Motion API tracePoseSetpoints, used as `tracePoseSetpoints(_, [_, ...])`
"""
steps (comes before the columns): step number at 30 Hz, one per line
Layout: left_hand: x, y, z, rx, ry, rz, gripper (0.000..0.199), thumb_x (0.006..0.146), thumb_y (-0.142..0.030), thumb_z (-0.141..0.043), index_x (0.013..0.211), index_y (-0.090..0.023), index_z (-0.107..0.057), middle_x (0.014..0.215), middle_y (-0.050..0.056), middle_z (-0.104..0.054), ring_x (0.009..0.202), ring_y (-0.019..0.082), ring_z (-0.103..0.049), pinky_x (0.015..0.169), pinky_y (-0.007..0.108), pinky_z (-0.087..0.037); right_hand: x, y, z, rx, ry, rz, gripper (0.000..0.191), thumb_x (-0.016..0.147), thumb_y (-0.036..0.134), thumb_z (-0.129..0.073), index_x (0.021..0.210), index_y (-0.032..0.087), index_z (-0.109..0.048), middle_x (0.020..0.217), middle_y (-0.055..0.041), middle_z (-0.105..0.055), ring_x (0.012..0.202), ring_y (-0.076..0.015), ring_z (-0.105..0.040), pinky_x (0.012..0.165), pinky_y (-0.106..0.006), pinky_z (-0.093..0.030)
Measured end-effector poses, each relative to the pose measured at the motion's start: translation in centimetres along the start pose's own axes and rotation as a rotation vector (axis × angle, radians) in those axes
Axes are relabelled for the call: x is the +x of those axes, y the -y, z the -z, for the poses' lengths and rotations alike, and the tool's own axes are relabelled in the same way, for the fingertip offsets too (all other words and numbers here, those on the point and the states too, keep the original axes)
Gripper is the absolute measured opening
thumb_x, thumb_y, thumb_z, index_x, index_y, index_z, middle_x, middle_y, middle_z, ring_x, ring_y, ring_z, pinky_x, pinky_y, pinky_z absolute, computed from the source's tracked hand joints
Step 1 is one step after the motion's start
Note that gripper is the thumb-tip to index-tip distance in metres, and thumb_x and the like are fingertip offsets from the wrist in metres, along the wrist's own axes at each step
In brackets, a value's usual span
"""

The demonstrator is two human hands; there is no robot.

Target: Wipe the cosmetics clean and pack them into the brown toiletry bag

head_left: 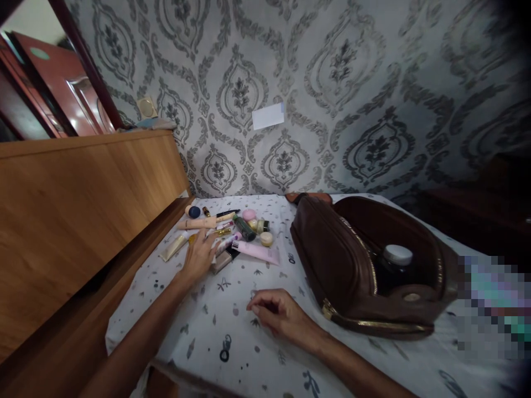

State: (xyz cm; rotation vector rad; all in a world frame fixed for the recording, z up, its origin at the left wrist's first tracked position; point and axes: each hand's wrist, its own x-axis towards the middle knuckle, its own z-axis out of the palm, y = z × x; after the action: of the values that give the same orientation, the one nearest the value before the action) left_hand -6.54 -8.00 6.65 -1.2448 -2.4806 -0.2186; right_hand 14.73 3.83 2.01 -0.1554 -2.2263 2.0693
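Observation:
My left hand (199,257) reaches into a loose pile of cosmetics, fingers apart and touching or just over the items; I see nothing gripped in it. Left of it lies a cream-coloured tube (174,247). Beyond its fingertips is a peach tube (197,223). To its right are a pink tube (256,251), a dark green bottle (244,228) and a bottle with a black cap (224,260). My right hand (277,310) hovers or rests over the cloth, loosely curled, with a gap between thumb and fingers and nothing visible in it.
On the right stands a brown leather bag (332,249), unzipped, with a white-lidded jar (398,255) inside. Small jars (266,239) and a pink round item (249,214) lie behind the pink tube. A wooden panel (91,210) borders the patterned cloth (232,320) on the left.

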Motion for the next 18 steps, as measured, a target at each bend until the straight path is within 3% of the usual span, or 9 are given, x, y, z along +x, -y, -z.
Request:
tracePoseSetpoints(3, [-1.3,-1.5,0.3,0.027,0.129,-0.057,0.028,0.099,-0.036,-0.043,0.113,-0.023,-0.063,0.116,0.009,-0.059,0.109,0.024,-0.059,0.087,0.033,-0.050,0.0,-0.1,-0.1,0.002,-0.010,-0.006,0.028,0.080,0.044,-0.061,0.078,0.016,-0.065,0.052,0.0057,-0.047,0.042,-0.0067,-0.037,0.040,-0.019,-0.029])
tracePoseSetpoints(7, [-1.9,-2.6,-0.3,0.070,0.244,-0.017,0.037,0.096,-0.035,-0.048,0.127,-0.016,-0.054,0.120,0.016,-0.062,0.114,0.032,-0.059,0.083,0.040,-0.051,0.1,-0.4,0.0,0.017,-0.025,-0.014,0.032,0.079,0.047,-0.061,0.080,0.016,-0.065,0.053,0.0058,-0.047,0.040,-0.0066,-0.036,0.040,-0.021,-0.028])
tracePoseSetpoints(10, [-1.9,-2.5,-0.3,0.083,0.314,0.029,0.044,0.095,-0.035,-0.051,0.131,-0.011,-0.050,0.118,0.021,-0.065,0.108,0.035,-0.063,0.081,0.043,-0.051,0.3,-0.6,0.4,-0.002,-0.121,0.016,0.031,0.079,0.046,-0.062,0.082,0.015,-0.067,0.056,0.0046,-0.049,0.044,-0.0082,-0.041,0.043,-0.021,-0.032])
tracePoseSetpoints(15, [-3.5,-1.7,1.4,0.049,0.433,-0.003,0.036,0.091,-0.039,-0.056,0.119,-0.017,-0.058,0.109,0.013,-0.070,0.103,0.032,-0.066,0.080,0.038,-0.049,0.7,-0.8,1.7,-0.168,-0.316,0.123,0.026,0.081,0.036,-0.062,0.095,0.016,-0.072,0.084,-0.0058,-0.069,0.080,-0.0187,-0.061,0.070,-0.029,-0.048])
tracePoseSetpoints(18, [-4.9,-1.1,2.3,-0.039,0.490,-0.053,0.035,0.091,-0.040,-0.054,0.122,-0.024,-0.057,0.114,0.008,-0.069,0.106,0.028,-0.064,0.083,0.035,-0.048,1.0,-1.1,2.4,-0.205,-0.315,0.116,0.028,0.082,0.033,-0.061,0.100,0.015,-0.072,0.096,-0.0091,-0.072,0.091,-0.0228,-0.064,0.081,-0.035,-0.050])
